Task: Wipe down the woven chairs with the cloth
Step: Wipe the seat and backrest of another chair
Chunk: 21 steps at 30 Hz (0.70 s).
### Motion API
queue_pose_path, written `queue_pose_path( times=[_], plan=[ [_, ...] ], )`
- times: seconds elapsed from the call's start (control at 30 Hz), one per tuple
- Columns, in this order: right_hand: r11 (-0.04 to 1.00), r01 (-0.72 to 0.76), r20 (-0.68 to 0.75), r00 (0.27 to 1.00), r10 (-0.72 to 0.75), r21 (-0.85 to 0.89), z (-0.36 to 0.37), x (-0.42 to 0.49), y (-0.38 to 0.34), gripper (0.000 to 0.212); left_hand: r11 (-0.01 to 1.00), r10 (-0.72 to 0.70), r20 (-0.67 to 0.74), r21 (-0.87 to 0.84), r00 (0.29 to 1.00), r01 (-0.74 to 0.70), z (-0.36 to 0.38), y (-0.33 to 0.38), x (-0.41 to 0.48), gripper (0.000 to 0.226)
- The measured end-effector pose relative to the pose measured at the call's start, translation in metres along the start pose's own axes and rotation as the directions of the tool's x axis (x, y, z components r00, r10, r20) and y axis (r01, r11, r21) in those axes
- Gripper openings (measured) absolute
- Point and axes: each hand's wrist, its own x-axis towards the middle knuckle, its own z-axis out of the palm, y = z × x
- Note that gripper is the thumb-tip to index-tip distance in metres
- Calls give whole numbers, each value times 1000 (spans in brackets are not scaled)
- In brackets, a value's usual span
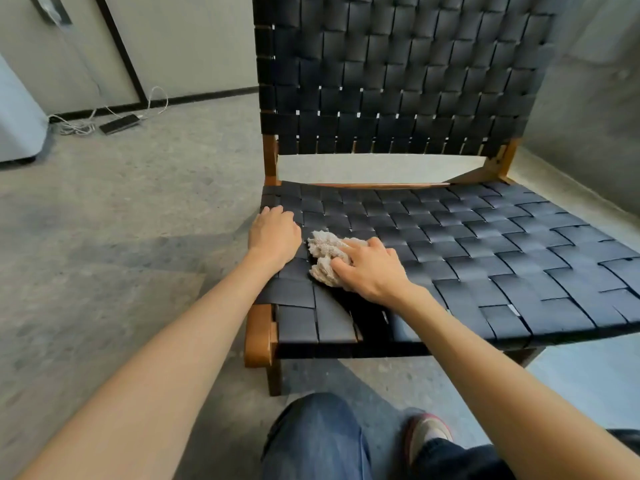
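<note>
Right hand [369,270] grips the bunched cloth [323,252], fingers curled over it, pressing it onto the chair [485,244] seat near the front left corner. Left hand [273,237] lies palm down at the seat's left edge; whether it grasps the edge I cannot tell. The 2 arms reach forward.

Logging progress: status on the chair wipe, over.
Right hand grips cloth on seat. Left hand rests on seat's left edge. Nothing blocking.

One wide head-worn view looks forward and down from close above the chair [450,244], seat near, backrest rising at the top.
</note>
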Motion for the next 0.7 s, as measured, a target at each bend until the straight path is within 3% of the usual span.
queue_pose_path(
  times=[0.13, 0.23, 0.47, 0.7],
  plan=[
    [1000, -16, 76, 997, 15, 13, -7, -26, -2, 20, 1000, 13, 37, 12, 999, -13, -4, 1, -4, 41],
    [999, -36, 113, 993, 36, 2, -7, -40, -2, 35, 999, 29, 51, 31, 998, -31, -7, 1, -7, 42],
    [997, -58, -22, 998, 56, -50, 7, -45, -13, 54, 985, -60, 238, 171, 969, 19, -8, 23, -17, 56],
    [994, -101, -7, 995, 101, -30, 9, -31, -11, 54, 992, -6, 179, 128, 984, -17, -2, 23, -34, 52]
  ],
)
